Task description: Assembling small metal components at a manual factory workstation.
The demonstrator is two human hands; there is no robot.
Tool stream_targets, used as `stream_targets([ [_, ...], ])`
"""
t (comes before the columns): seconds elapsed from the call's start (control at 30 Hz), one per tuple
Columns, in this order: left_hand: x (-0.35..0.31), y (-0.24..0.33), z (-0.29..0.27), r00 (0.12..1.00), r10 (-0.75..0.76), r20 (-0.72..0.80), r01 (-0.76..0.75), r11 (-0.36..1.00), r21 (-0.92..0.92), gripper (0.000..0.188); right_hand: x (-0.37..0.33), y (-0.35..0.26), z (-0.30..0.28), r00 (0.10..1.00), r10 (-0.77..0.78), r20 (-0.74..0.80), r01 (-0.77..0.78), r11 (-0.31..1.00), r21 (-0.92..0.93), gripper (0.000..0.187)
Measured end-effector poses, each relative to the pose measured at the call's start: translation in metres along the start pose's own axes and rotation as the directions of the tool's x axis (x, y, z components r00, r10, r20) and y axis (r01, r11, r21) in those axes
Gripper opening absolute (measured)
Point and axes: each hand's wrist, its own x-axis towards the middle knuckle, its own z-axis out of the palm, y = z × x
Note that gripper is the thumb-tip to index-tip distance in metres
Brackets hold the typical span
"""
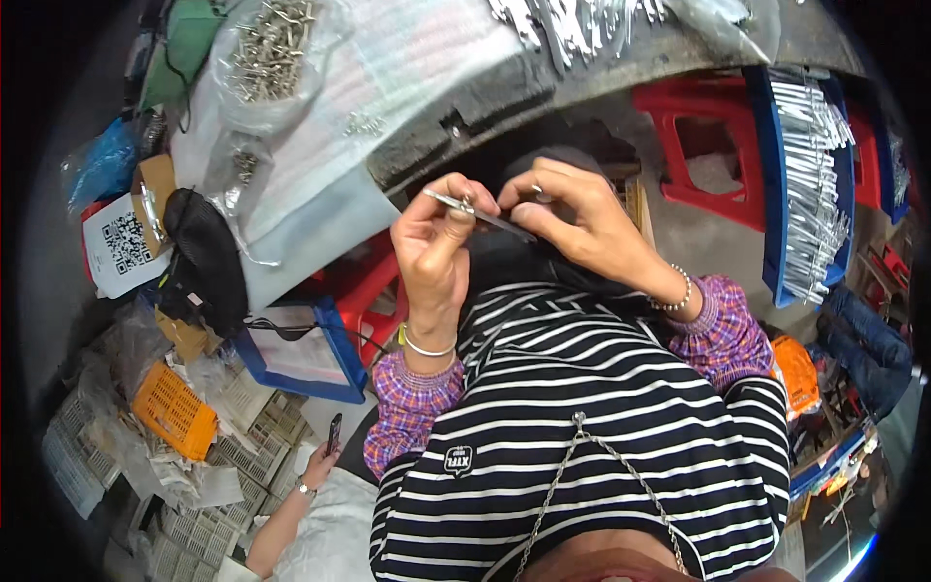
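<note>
My left hand [432, 242] is closed, pinching a thin, narrow metal strip [499, 225] between thumb and fingers. A small brassy metal fitting [466, 202] sits on the strip by the thumb tip. Close beside it, my right hand [582, 218] is closed too, thumb and index finger together around a small metal pin-like piece [536, 190], partly hidden by the fingers. Both hands are held in front of my chest, off the near edge of the bench. The strip's far end reaches below the right hand's fingers.
A clear bag of metal screws or pins [276, 58] and a few loose small parts [364, 124] lie on the covered bench. Metal strips [582, 29] lie at its far edge. A blue tray of similar pieces [810, 184] stands right, near red stools [718, 145]. Another person's hand [318, 468] holds a phone.
</note>
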Motion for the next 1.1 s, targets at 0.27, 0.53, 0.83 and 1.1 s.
stream_targets([
  [0.27,0.008,0.001,-0.009,1.0,0.006,-0.03,-0.005,1.0,0.014,0.016,0.0,0.027,-0.023,0.998,-0.049,-0.039,0.037,0.964,-0.263,0.015],
  [0.53,0.013,-0.001,-0.015,1.0,0.029,-0.004,-0.029,0.999,0.034,0.018,0.001,0.038,-0.044,0.997,-0.007,0.071,0.051,0.757,-0.652,0.046],
  [0.83,0.014,-0.004,0.002,0.998,-0.022,-0.058,0.026,0.998,0.059,0.012,0.01,0.004,-0.013,0.994,0.097,0.05,-0.096,0.995,-0.031,0.02],
  [1.1,0.013,-0.002,0.0,0.994,-0.105,-0.008,0.105,0.982,0.157,0.022,0.011,0.012,0.0,0.99,-0.139,0.021,0.14,0.966,-0.218,0.014],
])
